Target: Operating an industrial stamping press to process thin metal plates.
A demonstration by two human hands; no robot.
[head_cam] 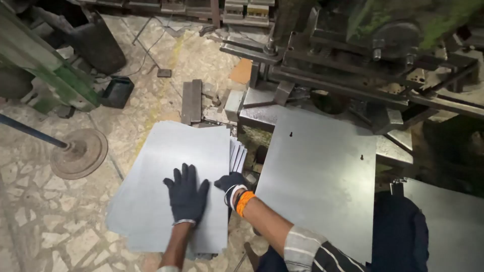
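My left hand (185,195), in a dark glove, lies flat with fingers spread on the top sheet of a stack of grey metal sheets (161,166) on the floor. At the right edge of that stack my right hand (232,184), also gloved and with an orange band at the wrist, curls around the sheet edges. Whether it grips one sheet or only touches the edge is unclear. Another large grey sheet (317,176) lies on the bed of the press machine (353,55) to the right.
A round metal disc with a blue rod (78,151) sits on the stone floor at left. A green machine frame (55,75) and a small black box (117,91) stand at the back left. A further sheet (454,226) lies at the far right.
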